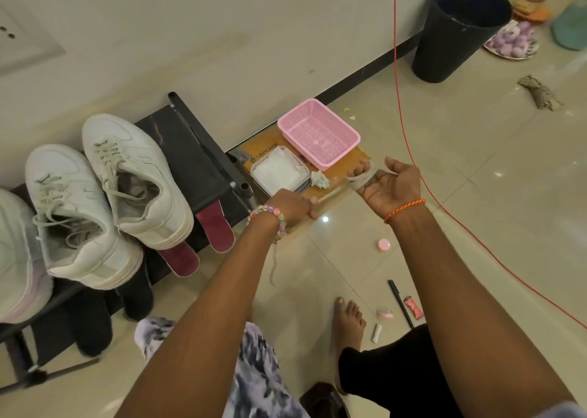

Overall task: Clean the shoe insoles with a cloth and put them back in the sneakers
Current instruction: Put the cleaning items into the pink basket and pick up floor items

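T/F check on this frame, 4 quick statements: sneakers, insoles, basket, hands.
1. Both maroon insoles are inside the white sneakers. False: they lie on the rack, sticking out from beside and under the sneakers.
2. The pink basket holds nothing visible. True.
3. The right hand has cloth wrapped around its fingers. True.
4. The left hand rests on a sneaker. False: it pulls the cloth strip, away from the shoes.

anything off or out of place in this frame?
Yes. Two maroon insoles stick out from under the white sneakers on the black rack, not inside them. A crumpled grey rag and small items, including a black pen, lie scattered on the tile floor.
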